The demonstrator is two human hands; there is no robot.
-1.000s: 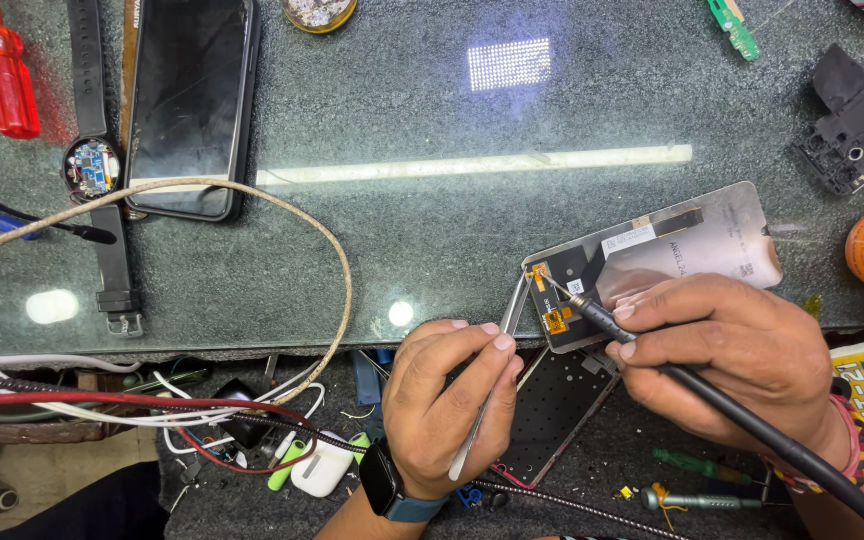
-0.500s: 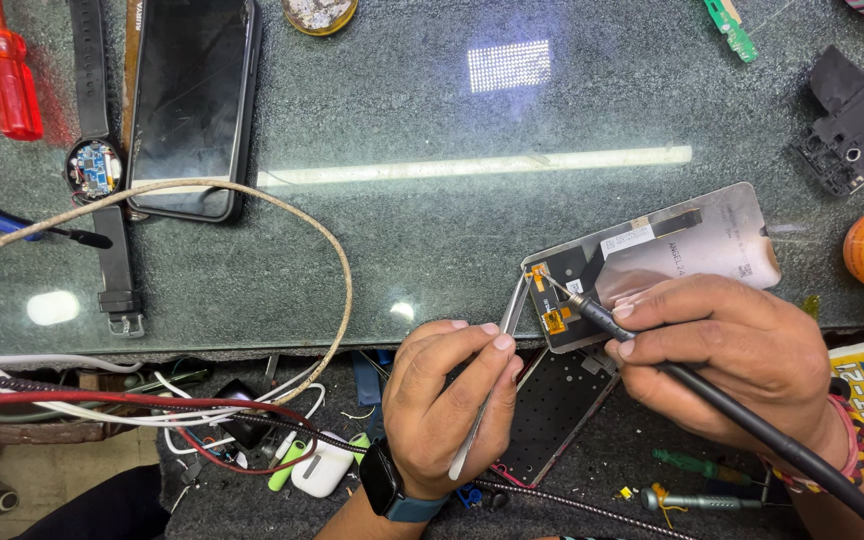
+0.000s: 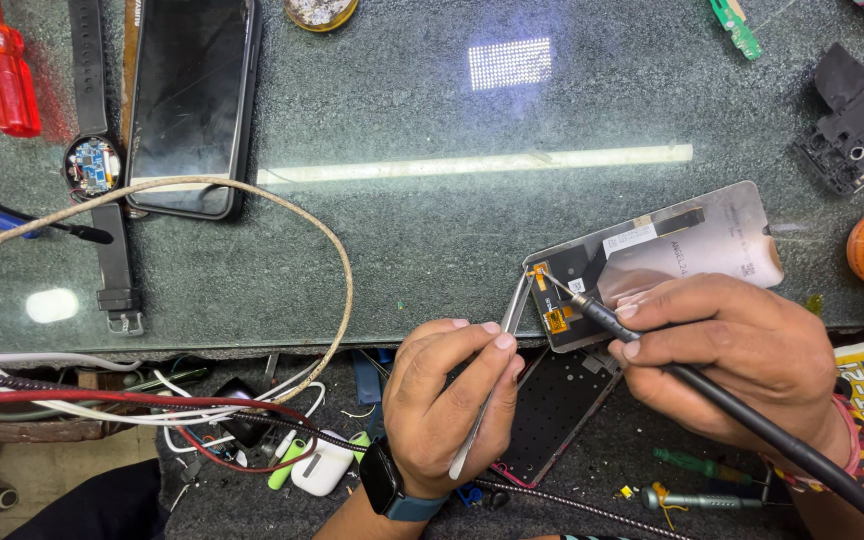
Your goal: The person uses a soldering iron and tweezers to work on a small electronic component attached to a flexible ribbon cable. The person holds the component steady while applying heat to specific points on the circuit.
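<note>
Left hand pinches tweezers, tips at flex, screen's 9 o'clock corner. Right hand grips iron, tip touching flex. Brace wrists, keep contact brief.

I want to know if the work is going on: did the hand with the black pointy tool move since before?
No. The right hand keeps the black tool at the same corner of the grey phone screen panel, which lies at the same spot by the glass tabletop's front edge.

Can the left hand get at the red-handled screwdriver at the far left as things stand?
Probably not at once: the left hand grips metal tweezers, and the red-handled screwdriver lies far across the braided cable loop.
</note>
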